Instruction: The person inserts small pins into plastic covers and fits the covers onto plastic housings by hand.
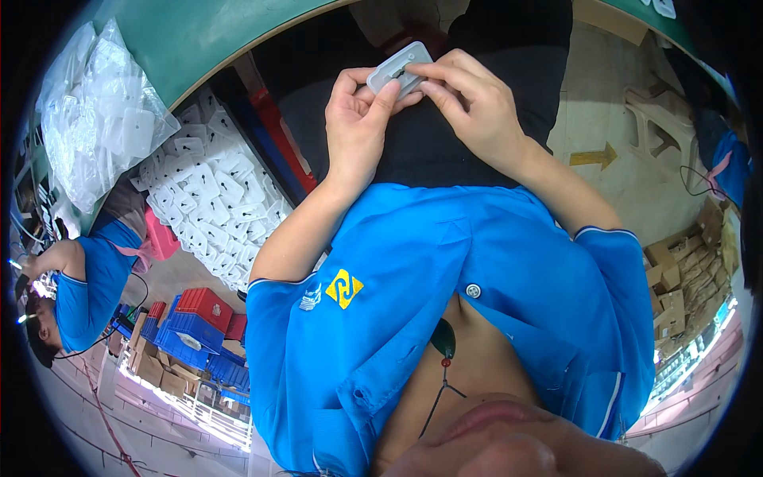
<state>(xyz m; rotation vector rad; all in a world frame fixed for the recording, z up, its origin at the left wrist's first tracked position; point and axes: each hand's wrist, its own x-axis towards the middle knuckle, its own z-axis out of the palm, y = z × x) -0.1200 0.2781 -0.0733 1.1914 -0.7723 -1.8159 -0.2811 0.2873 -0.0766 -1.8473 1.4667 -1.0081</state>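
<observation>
A small translucent white plastic cover, rectangular with rounded corners, is held in front of me above my dark-clothed lap. On its face lies a small dark piece. My left hand is closed around the cover's near left side, its thumb on the face and its fingers behind. From the other side, my right hand pinches at the cover, fingertips beside the dark piece and thumb near the lower edge. Whether the right fingertips also grip the dark piece is too small to tell.
A green table curves along the far left, bearing a clear bag of white parts. Many similar white covers fill a container at left. Beyond are a co-worker, blue crates, a plastic stool and cardboard boxes.
</observation>
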